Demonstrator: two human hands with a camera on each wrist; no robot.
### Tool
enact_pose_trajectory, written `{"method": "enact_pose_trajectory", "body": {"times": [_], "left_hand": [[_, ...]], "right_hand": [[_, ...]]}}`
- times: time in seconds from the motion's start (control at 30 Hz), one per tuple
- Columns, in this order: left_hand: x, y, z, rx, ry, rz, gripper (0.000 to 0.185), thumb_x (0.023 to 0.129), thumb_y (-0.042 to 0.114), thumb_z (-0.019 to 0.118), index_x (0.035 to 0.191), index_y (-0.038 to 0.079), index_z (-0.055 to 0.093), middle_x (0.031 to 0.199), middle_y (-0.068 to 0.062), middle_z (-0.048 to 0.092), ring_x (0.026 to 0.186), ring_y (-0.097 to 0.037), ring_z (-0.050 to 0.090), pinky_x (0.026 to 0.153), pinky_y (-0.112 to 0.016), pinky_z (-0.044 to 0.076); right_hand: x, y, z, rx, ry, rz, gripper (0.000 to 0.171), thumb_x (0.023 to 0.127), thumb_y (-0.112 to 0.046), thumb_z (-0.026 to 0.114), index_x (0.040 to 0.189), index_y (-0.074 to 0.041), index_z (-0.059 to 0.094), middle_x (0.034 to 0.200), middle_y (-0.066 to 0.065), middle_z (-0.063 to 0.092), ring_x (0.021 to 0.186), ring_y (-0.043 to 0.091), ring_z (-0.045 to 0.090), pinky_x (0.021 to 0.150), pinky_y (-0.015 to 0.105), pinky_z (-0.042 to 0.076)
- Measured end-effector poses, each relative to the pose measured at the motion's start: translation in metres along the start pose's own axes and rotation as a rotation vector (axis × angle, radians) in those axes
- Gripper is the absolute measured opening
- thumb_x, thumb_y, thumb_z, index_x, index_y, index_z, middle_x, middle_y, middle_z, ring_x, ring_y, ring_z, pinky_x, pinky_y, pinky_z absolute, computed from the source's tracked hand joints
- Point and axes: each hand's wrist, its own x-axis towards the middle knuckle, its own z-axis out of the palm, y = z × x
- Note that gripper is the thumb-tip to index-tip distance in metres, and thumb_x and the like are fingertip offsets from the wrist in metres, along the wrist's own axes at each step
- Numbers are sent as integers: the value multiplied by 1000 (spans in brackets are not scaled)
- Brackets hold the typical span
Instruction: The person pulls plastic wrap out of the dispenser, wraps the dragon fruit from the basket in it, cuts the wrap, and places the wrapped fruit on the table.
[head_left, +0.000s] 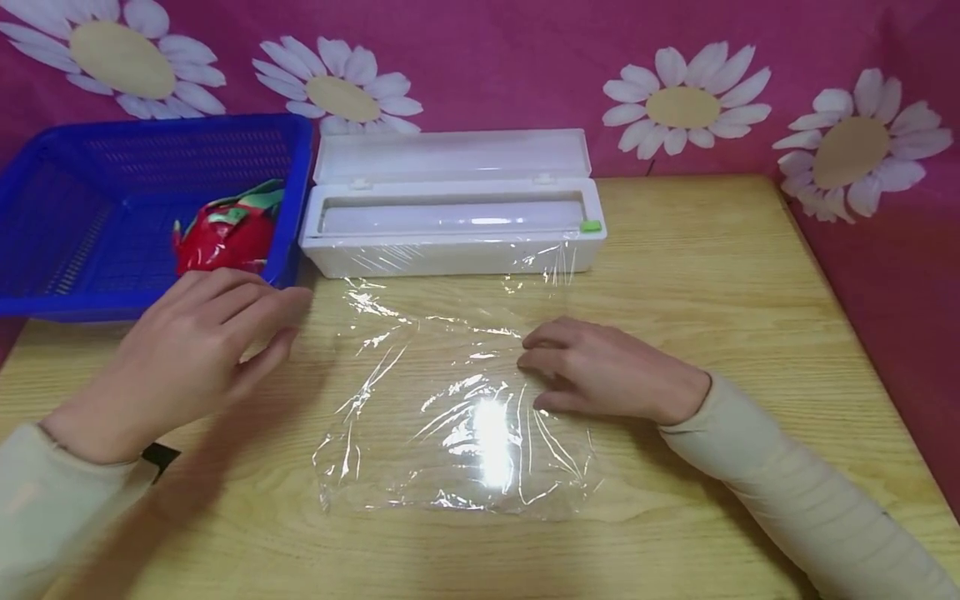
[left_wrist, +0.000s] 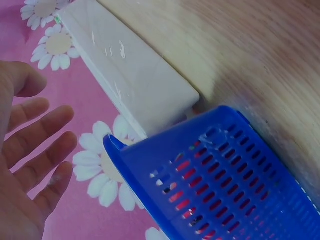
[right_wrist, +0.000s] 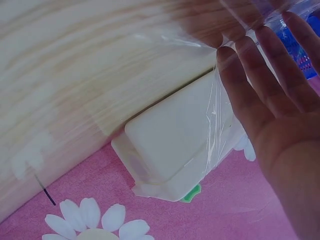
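Observation:
A sheet of clear cling film (head_left: 457, 400) lies flat on the wooden table (head_left: 712, 275), still running up to the white dispenser box (head_left: 453, 221) with its lid open. My right hand (head_left: 600, 367) rests on the film's right part with straight fingers (right_wrist: 255, 95) pressing it down. My left hand (head_left: 195, 350) hovers open just left of the film, near the front corner of the blue basket (head_left: 112, 208); its spread fingers (left_wrist: 35, 150) hold nothing. A red and green dragon fruit (head_left: 228, 229) lies in the basket.
The blue basket (left_wrist: 220, 185) stands at the table's back left, right beside the dispenser box (left_wrist: 125, 65). A pink cloth with white daisies (head_left: 682, 104) hangs behind and to the right. A green slider tab (head_left: 591, 225) sits at the box's right end.

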Motion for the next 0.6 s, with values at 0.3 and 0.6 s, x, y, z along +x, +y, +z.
{"method": "enact_pose_trajectory", "body": {"times": [0.3, 0.6], "left_hand": [[0, -17, -3, 36, -29, -73, 59, 108, 45, 35, 117, -1, 72, 99, -21, 75, 95, -41, 67, 87, -56, 51], [-5, -32, -4, 51, 5, -138, 59, 105, 48, 39, 115, 0, 72, 101, -23, 73, 95, -42, 62, 76, -55, 45]], "right_hand": [[-1, -1, 1, 14, -18, 20, 48, 87, -38, 83, 123, -9, 74, 127, 10, 71, 118, 25, 67, 102, 41, 59], [-1, -1, 0, 12, -26, 21, 48, 88, -39, 82, 125, -9, 74, 129, 10, 71, 120, 25, 67, 103, 41, 59]]}}
